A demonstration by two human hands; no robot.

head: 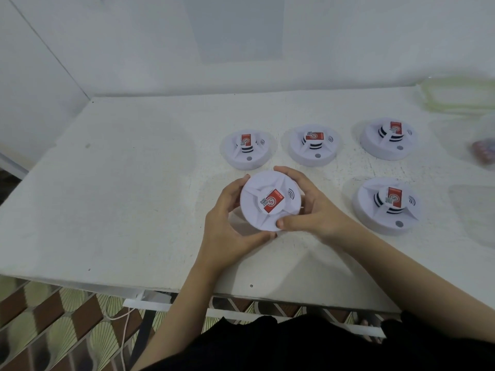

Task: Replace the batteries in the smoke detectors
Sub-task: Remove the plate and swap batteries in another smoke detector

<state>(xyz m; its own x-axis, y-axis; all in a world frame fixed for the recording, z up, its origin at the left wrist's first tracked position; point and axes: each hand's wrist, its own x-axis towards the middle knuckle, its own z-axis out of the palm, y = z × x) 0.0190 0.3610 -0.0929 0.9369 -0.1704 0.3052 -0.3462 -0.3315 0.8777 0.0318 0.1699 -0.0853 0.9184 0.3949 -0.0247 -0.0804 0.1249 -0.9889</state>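
Note:
Both my hands hold one white round smoke detector (270, 200) with a red label just above the white table (120, 188). My left hand (227, 218) grips its left rim, thumb curled under the near edge. My right hand (308, 210) grips the right rim, thumb on the near edge. Several more detectors lie face up on the table: a far-left detector (247, 149), a far-middle detector (313, 145), a far-right detector (388, 139), and a near-right detector (387, 206). No batteries can be made out.
A clear plastic container (460, 95) sits at the table's far right corner, and a blurred reddish object (483, 151) lies at the right edge. A white wall backs the table. Patterned floor tiles and a white cable (120, 325) show below the near edge.

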